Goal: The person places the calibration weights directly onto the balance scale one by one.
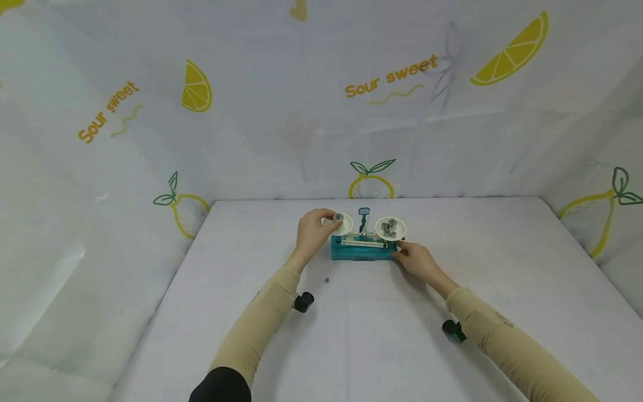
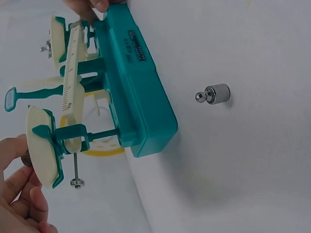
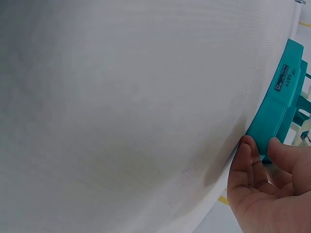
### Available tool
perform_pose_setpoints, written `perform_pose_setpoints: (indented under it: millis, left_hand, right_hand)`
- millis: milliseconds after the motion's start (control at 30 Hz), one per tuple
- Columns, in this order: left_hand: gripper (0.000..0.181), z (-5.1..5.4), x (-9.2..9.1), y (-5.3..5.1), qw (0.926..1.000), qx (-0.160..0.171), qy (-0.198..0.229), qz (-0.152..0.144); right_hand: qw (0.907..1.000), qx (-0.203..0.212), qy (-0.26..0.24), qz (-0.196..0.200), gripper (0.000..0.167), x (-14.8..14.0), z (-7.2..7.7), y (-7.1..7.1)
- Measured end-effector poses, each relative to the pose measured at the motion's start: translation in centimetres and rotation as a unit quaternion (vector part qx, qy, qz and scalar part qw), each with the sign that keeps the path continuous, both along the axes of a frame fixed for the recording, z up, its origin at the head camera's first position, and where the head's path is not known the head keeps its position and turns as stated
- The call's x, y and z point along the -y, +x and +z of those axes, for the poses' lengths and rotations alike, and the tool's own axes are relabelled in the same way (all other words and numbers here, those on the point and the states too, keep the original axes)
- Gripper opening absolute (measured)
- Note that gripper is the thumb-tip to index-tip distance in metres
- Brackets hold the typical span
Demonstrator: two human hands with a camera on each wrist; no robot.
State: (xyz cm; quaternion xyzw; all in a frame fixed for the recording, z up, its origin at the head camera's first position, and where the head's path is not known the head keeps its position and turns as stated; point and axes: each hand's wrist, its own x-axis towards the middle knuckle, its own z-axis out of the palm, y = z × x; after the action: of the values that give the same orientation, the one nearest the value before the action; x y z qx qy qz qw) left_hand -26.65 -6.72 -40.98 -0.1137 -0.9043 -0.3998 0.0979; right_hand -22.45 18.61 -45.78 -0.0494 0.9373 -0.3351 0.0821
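A teal balance scale (image 1: 363,252) with two cream pans stands near the back of the table. My left hand (image 1: 312,231) is at the left pan (image 1: 345,226) and pinches a metal weight (image 1: 339,216) there. Whether that weight touches the pan I cannot tell; in the left wrist view the pan's edge partly covers it. Several metal weights (image 1: 389,228) stand in the right pan (image 1: 400,230). With thumb and fingertips, my right hand (image 1: 417,259) grips the right end of the scale's base (image 3: 277,109). One small knobbed weight (image 2: 221,93) lies on the table in front of the scale.
The white-covered table (image 1: 351,335) meets a hanging sheet (image 1: 281,139) printed with lemons behind and at both sides. A graduated beam (image 2: 71,73) runs between the pans, and a threaded rod with a nut (image 2: 77,183) sticks out at the left end.
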Motion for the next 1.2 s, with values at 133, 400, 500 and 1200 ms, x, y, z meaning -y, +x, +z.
perform_pose_setpoints:
  millis: [133,400,500,1200]
  left_hand:
    - [0.03,-0.1,0.1,-0.1,0.9998,-0.013,-0.01,0.006]
    - [0.032,-0.1,0.5,-0.2,0.9998,-0.017,-0.012,0.0]
    - [0.034,0.0,0.9,-0.1,0.9996,-0.027,0.0,-0.004]
    - [0.018,-4.0,4.7,4.3,0.9882,0.102,-0.035,-0.109]
  right_hand:
    - [1.0,0.0,-0.001,0.003,0.047,0.0,0.0,-0.1]
    - [1.0,-0.003,0.003,0.003,0.047,-0.1,0.0,-0.2]
    - [1.0,-0.001,0.003,0.001,0.047,0.0,0.1,-0.2]
    - [1.0,-0.004,0.007,0.003,0.047,-0.1,-0.1,-0.1]
